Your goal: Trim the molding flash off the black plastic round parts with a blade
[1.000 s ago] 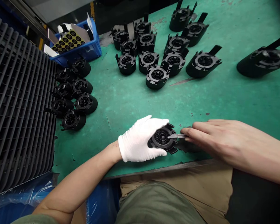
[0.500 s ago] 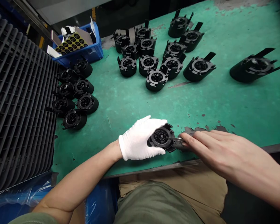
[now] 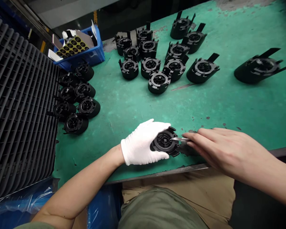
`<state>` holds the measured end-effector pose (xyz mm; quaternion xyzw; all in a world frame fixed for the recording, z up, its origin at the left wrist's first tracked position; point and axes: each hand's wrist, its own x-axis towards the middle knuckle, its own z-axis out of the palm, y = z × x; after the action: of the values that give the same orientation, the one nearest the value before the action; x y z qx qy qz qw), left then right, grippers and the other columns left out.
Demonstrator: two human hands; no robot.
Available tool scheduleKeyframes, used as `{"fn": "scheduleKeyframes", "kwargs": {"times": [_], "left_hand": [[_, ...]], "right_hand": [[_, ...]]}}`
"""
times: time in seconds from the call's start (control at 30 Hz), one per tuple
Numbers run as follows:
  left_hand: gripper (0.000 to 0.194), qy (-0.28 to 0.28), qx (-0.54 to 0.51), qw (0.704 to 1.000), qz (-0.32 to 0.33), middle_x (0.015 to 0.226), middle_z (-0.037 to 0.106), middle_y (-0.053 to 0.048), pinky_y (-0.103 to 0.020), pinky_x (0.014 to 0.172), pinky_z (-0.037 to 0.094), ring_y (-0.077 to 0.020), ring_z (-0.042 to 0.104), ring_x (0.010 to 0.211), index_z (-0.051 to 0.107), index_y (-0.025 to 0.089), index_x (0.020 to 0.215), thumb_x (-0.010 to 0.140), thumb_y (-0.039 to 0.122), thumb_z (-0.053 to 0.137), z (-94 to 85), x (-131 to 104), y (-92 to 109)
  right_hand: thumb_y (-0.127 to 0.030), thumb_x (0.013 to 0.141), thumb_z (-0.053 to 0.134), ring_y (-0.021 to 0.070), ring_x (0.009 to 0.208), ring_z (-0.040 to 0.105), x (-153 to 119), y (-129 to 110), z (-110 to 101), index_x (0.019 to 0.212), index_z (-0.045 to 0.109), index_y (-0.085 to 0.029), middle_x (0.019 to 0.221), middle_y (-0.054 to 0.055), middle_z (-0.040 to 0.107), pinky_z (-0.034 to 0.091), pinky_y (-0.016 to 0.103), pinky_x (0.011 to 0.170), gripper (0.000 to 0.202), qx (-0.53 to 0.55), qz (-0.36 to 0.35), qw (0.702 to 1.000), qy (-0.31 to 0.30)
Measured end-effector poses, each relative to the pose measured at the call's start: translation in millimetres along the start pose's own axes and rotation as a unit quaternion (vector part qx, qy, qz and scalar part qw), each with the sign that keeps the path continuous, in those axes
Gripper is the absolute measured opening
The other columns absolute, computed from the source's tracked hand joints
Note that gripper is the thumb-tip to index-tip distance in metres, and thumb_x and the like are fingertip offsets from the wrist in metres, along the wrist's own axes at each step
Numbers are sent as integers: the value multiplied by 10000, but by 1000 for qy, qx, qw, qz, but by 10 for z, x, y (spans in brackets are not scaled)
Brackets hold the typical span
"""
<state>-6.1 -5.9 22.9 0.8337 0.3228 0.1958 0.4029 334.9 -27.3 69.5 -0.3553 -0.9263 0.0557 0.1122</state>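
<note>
Black round plastic housing: in front of you near the close edge of the green-topped desk [image 3: 138, 109]; your housing is the black, ring-faced, ribbed plastic piece [image 3: 164, 147].
Left grip: your white-gloved left hand [image 3: 141, 144] is wrapped around the housing's left side, thumb at the near rim and fingers at the far rim.
Right grip: your bare right hand [image 3: 222, 148] pinches a slim, pointed metal blade tool [image 3: 180, 139] from the right.
Housing weight and feel: probably light and stiff, with a smooth shell that may slide a little under glove fabric; the thin rim tabs look the likeliest to snap.
Housing hold: best taken around the solid outer wall, as your left hand has it, clear of the tabs and the blade.
Housing direction: ringed face up towards you, tabs showing on its right side; the centre axis seems roughly upright, though you cannot judge any slight lean, and the round face has no clear long axis.
Blade tool direction: long axis runs left to right, tip pointing left over the face's inner rings; whether it touches them, you cannot tell.
</note>
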Motion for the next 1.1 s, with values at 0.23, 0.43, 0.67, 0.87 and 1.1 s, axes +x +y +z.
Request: {"fn": "scheduleKeyframes", "kwargs": {"times": [0.23,0.43,0.67,0.87,1.1], "left_hand": [[996,-3,-2,1000,-6,1865,730,-253,-836,1592,380,-495,683,1788,622,240,1820,1046,760,972,-3,12,4],[1047,1,18,1000,-4,1850,743,-250,-850,1565,421,-515,705,1760,601,271,1862,1021,746,1004,0,2,-28],[1315,83,68,994,2,1774,779,-291,-764,1470,588,-539,750,1677,575,195,1905,916,942,1013,170,-16,-159],[1517,106,115,986,-53,1601,798,-270,-775,1321,673,-524,776,1518,510,199,1958,810,1069,986,167,-9,-139],[1502,51,77,996,1,1479,832,-252,-785,1231,712,-524,820,1359,685,185,1742,635,1146,1012,165,15,-198]], "right_hand": [[-368,1319,570,246,738,738,26,13,-17,1303,885,-244,900,45,794,527,442,704,339,-24,-14,1000,4],[-289,1301,612,225,693,717,61,6,-25,1230,850,-219,888,29,782,511,417,679,258,-15,-53,998,27],[-226,1215,697,275,889,916,-131,-291,-4,1456,779,-304,1176,54,940,710,388,718,267,154,58,984,71],[-222,1262,656,211,801,833,-58,-503,310,1376,751,-274,1025,18,841,650,340,700,157,185,80,972,123],[-294,1304,613,221,826,835,63,-127,359,1470,768,-264,1083,28,862,625,374,720,230,81,82,988,100]]}}
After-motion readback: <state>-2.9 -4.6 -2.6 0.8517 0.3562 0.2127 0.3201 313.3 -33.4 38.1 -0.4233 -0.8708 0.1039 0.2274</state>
